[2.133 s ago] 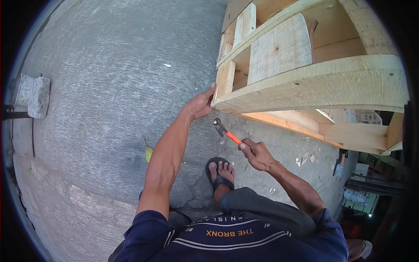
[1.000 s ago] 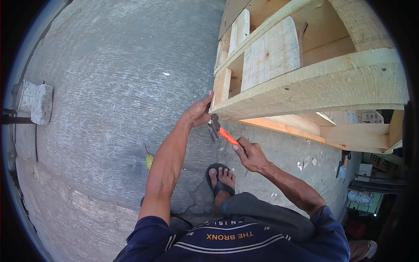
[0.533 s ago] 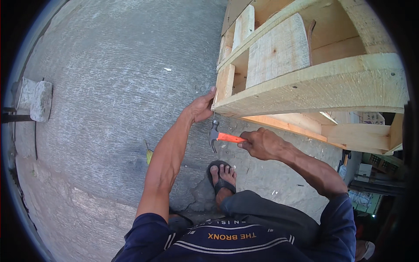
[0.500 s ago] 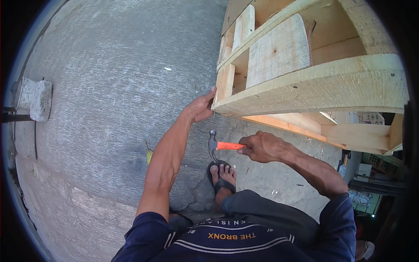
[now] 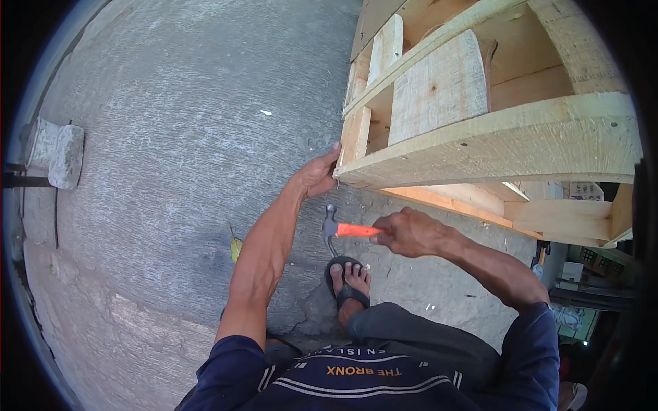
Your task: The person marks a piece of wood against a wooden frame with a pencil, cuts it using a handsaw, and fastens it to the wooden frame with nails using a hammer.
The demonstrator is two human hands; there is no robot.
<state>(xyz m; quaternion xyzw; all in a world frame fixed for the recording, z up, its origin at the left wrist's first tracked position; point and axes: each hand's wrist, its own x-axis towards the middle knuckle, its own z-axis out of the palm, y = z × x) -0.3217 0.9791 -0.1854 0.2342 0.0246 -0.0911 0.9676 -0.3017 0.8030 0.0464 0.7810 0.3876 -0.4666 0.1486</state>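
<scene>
My right hand (image 5: pixel 411 231) is closed round the orange handle of a claw hammer (image 5: pixel 353 230). The hammer's grey head points left, above my sandalled foot, and touches nothing. My left hand (image 5: pixel 320 172) grips the near left corner of a pale wooden frame (image 5: pixel 480 147), its fingers partly hidden behind the wood. A thin nail (image 5: pixel 337 183) sticks out from that corner toward me, just beside my left hand. Nail heads dot the frame's long front board.
Boards (image 5: pixel 439 89) cross the inside of the frame. Another wooden frame part (image 5: pixel 562 216) lies below it on the right. A whitish block (image 5: pixel 66 156) stands at the far left on the rough concrete floor (image 5: pixel 171 137). A yellowish leaf (image 5: pixel 236 248) lies by my left forearm.
The hammer has shifted slightly left in my right hand. The frame and my left hand sit a little lower in the picture, with the grip on the corner kept.
</scene>
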